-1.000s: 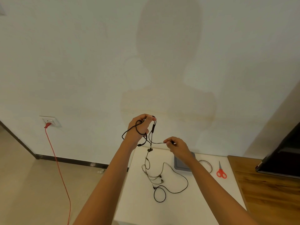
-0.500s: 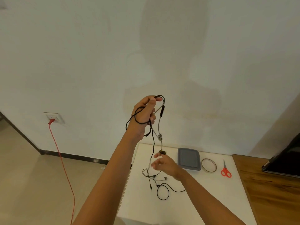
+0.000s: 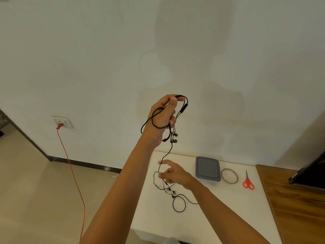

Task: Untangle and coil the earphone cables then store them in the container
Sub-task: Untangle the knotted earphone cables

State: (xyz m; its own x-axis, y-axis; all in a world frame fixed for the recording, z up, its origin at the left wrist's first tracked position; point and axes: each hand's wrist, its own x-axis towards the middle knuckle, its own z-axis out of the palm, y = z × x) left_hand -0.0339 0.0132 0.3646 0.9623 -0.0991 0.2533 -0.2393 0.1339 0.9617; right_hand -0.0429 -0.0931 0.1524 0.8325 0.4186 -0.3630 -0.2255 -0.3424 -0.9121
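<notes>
My left hand (image 3: 162, 114) is raised high above the white table (image 3: 154, 219) and grips a bunch of black earphone cable (image 3: 183, 110), with loops draped round the hand. Earbuds (image 3: 173, 138) dangle just below it. One strand hangs down to a tangle of cables (image 3: 179, 199) lying on the table. My right hand (image 3: 173, 174) hovers low over that tangle with fingers spread, close to the hanging strand; whether it touches the strand I cannot tell. A grey lidded container (image 3: 207, 169) sits at the table's far side.
A ring of tape (image 3: 229, 176) and red scissors (image 3: 248, 182) lie right of the container. A wooden surface (image 3: 295, 208) with a dark device (image 3: 311, 175) adjoins the table on the right. A red cord (image 3: 73, 173) runs from a wall socket down to the floor at left.
My left hand has risen, lifting the cable higher off the table. My right hand let go of the strand near the left hand and dropped down toward the tangle on the table.
</notes>
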